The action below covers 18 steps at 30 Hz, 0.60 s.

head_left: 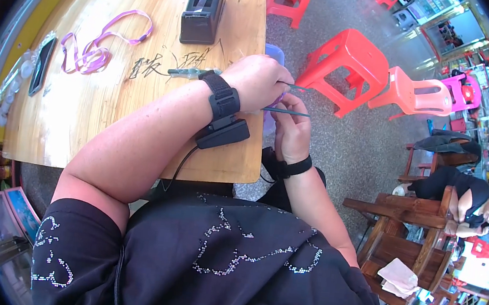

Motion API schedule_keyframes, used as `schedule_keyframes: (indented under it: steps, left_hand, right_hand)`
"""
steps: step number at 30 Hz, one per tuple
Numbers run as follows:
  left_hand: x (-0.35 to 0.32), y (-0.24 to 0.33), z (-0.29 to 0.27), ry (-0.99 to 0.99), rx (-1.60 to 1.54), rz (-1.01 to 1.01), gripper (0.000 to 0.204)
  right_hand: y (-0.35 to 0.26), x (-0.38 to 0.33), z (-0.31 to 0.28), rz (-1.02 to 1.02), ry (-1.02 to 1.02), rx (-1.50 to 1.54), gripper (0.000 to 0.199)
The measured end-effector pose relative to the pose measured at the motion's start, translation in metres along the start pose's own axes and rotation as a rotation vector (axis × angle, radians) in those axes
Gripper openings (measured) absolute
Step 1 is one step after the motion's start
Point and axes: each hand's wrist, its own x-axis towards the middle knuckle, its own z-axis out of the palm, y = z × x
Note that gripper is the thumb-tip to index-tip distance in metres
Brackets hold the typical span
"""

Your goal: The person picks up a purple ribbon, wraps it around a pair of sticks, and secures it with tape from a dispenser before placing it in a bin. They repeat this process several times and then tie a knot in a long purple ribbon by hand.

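Both my hands meet just past the right edge of the wooden table [108, 147]. My left hand [257, 81] is bent over with its fingers closed, and a short dark tip sticks out beyond them; the rest of that piece is hidden. Below it, my right hand [292, 131] pinches a thin dark rod [296, 114] lying roughly level. A small purple bit [279, 98] shows between the hands, too small to name. Next to my left wrist lies a slim greenish, see-through tube [182, 73].
A black tape dispenser [201, 26], a pink-purple lanyard [95, 56] and a dark phone-like slab [41, 65] lie on the table. A pale blue bin [275, 53] stands beyond its edge. Red stools [350, 53], a pink chair [420, 93] and a seated person [460, 196] are to the right.
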Motion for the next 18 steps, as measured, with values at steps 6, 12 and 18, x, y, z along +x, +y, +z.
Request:
schedule_keyframes:
  steps: [6,12,18]
  left_hand:
    - [0.0,-0.001,0.0,0.008,0.012,0.029,0.023]
    - [0.001,0.0,0.0,-0.007,0.001,0.013,0.022]
    - [0.001,-0.009,0.007,0.034,0.033,0.046,0.021]
  right_hand:
    - [0.002,0.005,0.0,0.076,-0.012,0.164,0.014]
    - [0.002,0.008,0.001,0.007,0.062,0.023,0.011]
    - [-0.003,0.008,-0.002,0.014,0.067,-0.145,0.009]
